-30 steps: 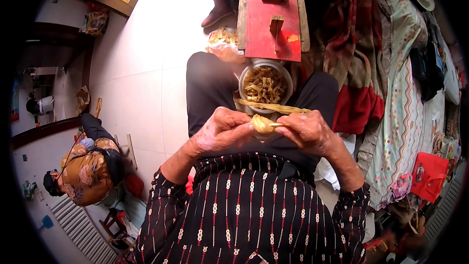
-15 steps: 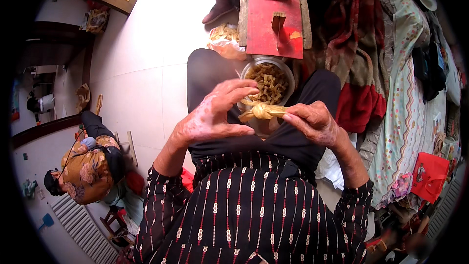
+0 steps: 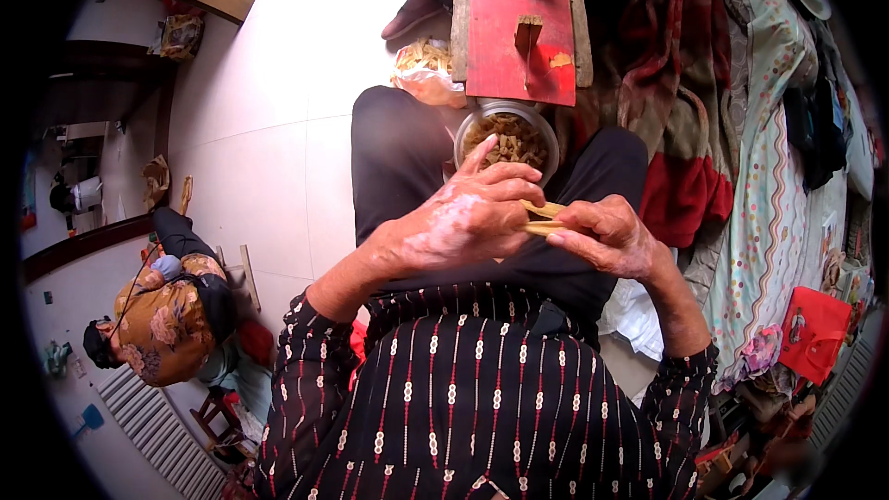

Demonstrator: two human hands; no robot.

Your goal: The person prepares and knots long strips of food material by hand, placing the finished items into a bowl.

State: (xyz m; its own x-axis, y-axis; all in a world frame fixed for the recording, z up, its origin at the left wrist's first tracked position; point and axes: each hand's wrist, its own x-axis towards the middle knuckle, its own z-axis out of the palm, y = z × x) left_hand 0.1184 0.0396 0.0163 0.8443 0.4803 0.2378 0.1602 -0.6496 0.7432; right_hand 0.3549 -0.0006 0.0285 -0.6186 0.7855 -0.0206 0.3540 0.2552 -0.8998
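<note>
Over my lap, my right hand [image 3: 607, 233] pinches the ends of a yellowish, pliable strip [image 3: 543, 226] between thumb and fingers. My left hand [image 3: 468, 218] is closed around the strip's other end, its index finger pointing up and away. The knot in the strip is hidden behind my left fingers. Just beyond my hands, between my knees, stands a round white bucket [image 3: 553, 143] with many brownish-yellow pieces [image 3: 519, 143] in it. My left fingers partly cover that bucket.
Beyond the bucket is a red board [image 3: 500, 56] with an upright wooden peg [image 3: 528, 32]. Left of it sits a plastic bag [image 3: 428, 79] of pale strips, near another person's shoe [image 3: 410, 18]. A seated person [image 3: 171, 315] is at left. A patterned bed cover [image 3: 755, 185] lies right.
My left hand, spread apart beside the knotted strip before, has moved right and closed on it. My right hand keeps its pinch and has shifted slightly.
</note>
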